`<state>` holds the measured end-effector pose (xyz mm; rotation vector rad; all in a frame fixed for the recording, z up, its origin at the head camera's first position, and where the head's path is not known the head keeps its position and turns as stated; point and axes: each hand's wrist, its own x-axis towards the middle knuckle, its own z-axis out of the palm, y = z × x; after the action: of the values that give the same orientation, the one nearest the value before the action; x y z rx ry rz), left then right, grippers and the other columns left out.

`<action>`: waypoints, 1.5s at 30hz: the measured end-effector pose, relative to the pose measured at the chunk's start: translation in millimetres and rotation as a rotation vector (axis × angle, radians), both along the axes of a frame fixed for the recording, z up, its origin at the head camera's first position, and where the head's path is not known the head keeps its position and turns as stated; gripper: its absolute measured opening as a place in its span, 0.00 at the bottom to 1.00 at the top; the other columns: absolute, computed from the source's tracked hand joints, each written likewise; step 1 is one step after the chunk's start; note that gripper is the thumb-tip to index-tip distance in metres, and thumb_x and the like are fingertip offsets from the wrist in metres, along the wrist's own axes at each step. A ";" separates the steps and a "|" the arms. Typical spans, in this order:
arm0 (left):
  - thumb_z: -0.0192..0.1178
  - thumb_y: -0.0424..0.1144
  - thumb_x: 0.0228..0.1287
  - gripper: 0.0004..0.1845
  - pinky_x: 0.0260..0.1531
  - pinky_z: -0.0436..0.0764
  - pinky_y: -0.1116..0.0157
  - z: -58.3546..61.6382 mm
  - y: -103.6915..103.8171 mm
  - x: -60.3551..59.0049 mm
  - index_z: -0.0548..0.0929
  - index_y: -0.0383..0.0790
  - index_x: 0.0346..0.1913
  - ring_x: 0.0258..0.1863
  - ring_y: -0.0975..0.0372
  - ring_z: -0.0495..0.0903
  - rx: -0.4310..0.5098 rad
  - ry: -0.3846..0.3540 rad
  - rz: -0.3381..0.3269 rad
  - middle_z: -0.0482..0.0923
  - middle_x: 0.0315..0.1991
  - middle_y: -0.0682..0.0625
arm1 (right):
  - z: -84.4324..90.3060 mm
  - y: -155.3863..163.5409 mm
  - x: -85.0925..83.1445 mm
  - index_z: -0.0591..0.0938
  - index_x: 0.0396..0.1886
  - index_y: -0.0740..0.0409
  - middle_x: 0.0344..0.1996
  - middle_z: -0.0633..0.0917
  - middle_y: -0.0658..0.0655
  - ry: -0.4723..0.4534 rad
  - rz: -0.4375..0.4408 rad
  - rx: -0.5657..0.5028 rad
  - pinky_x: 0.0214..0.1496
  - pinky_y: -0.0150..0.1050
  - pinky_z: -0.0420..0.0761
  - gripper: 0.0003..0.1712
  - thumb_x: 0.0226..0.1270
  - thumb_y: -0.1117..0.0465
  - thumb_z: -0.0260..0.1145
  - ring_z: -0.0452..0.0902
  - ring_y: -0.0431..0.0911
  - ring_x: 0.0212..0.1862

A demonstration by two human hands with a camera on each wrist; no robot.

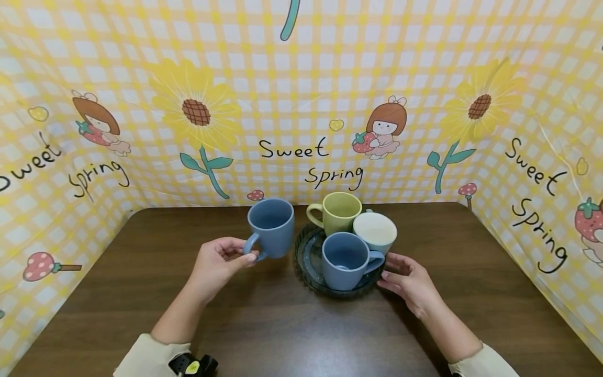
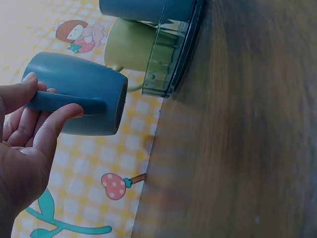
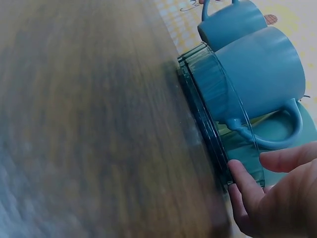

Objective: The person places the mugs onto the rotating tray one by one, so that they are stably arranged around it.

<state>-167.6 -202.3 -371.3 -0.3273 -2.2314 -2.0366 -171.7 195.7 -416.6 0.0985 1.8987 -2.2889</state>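
My left hand point(image 1: 215, 267) pinches the handle of a blue mug point(image 1: 275, 230), which it holds upright left of a dark glass dish point(image 1: 308, 262). In the left wrist view, thumb and fingers close around that handle. The dish carries a second blue mug point(image 1: 343, 267) in front, a yellow-green mug point(image 1: 340, 212) at the back and a pale mint mug point(image 1: 375, 230) at the right. My right hand point(image 1: 412, 283) holds the dish's right edge, thumb near the rim and fingers low on its side, as the right wrist view shows. The mint mug's handle is mostly hidden.
Brown wood-grain tabletop point(image 1: 264, 330) extends around the dish. A yellow checked cloth point(image 1: 292, 104) with printed flowers and lettering stands behind the table and along both sides. A black strap device point(image 1: 192, 364) sits on the left wrist.
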 end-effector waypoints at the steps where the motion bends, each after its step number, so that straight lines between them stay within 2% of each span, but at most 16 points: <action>1: 0.69 0.25 0.56 0.15 0.36 0.86 0.62 -0.1 1.6 -0.6 0.79 0.17 0.43 0.32 0.59 0.86 0.002 0.000 -0.005 0.85 0.31 0.46 | 0.2 -0.5 0.1 0.55 0.69 0.78 0.59 0.63 0.70 0.000 -0.004 0.000 0.50 0.46 0.84 0.35 0.64 0.82 0.55 0.75 0.46 0.45; 8: 0.69 0.24 0.56 0.15 0.37 0.86 0.61 0.8 13.7 -6.1 0.79 0.17 0.43 0.32 0.60 0.86 0.010 -0.008 -0.020 0.85 0.32 0.42 | 0.0 -2.2 0.3 0.57 0.67 0.77 0.53 0.67 0.66 -0.010 -0.040 -0.008 0.49 0.47 0.84 0.33 0.63 0.83 0.56 0.79 0.44 0.40; 16: 0.69 0.23 0.55 0.14 0.37 0.86 0.61 3.0 28.0 -11.3 0.80 0.17 0.42 0.32 0.60 0.86 0.000 -0.026 -0.037 0.84 0.35 0.36 | 1.0 -3.8 2.5 0.56 0.69 0.78 0.53 0.68 0.66 -0.010 -0.050 0.001 0.51 0.44 0.83 0.36 0.62 0.83 0.57 0.78 0.42 0.41; 23: 0.70 0.25 0.55 0.14 0.37 0.86 0.62 2.5 40.6 -14.5 0.81 0.20 0.42 0.33 0.56 0.86 -0.037 -0.059 -0.038 0.85 0.35 0.38 | -0.1 -5.4 4.3 0.57 0.68 0.79 0.54 0.68 0.67 -0.009 -0.065 0.007 0.50 0.41 0.84 0.36 0.61 0.83 0.57 0.79 0.42 0.41; 27: 0.71 0.25 0.54 0.12 0.36 0.87 0.62 1.6 47.4 -17.2 0.83 0.22 0.41 0.32 0.55 0.86 -0.055 -0.046 -0.048 0.86 0.35 0.39 | 1.0 -6.6 5.3 0.57 0.68 0.78 0.54 0.67 0.68 -0.021 -0.067 0.014 0.49 0.42 0.84 0.36 0.60 0.84 0.58 0.80 0.43 0.39; 34: 0.71 0.25 0.53 0.09 0.32 0.86 0.65 -0.9 60.5 -24.6 0.84 0.25 0.38 0.28 0.60 0.85 -0.097 -0.037 -0.032 0.85 0.30 0.43 | 4.2 -9.8 6.7 0.58 0.64 0.78 0.52 0.66 0.69 -0.038 -0.063 0.041 0.46 0.42 0.85 0.35 0.57 0.85 0.59 0.79 0.44 0.36; 45: 0.72 0.25 0.52 0.07 0.31 0.86 0.65 -13.5 74.4 -35.7 0.85 0.29 0.35 0.27 0.60 0.83 -0.083 -0.072 -0.015 0.84 0.28 0.45 | 8.7 -13.8 8.8 0.58 0.63 0.78 0.51 0.66 0.70 -0.052 -0.068 0.080 0.45 0.42 0.86 0.35 0.55 0.86 0.60 0.79 0.44 0.34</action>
<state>-203.3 -127.9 -384.7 -0.2836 -2.3675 -1.9975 -162.9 181.9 -407.9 0.2340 1.9900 -2.2289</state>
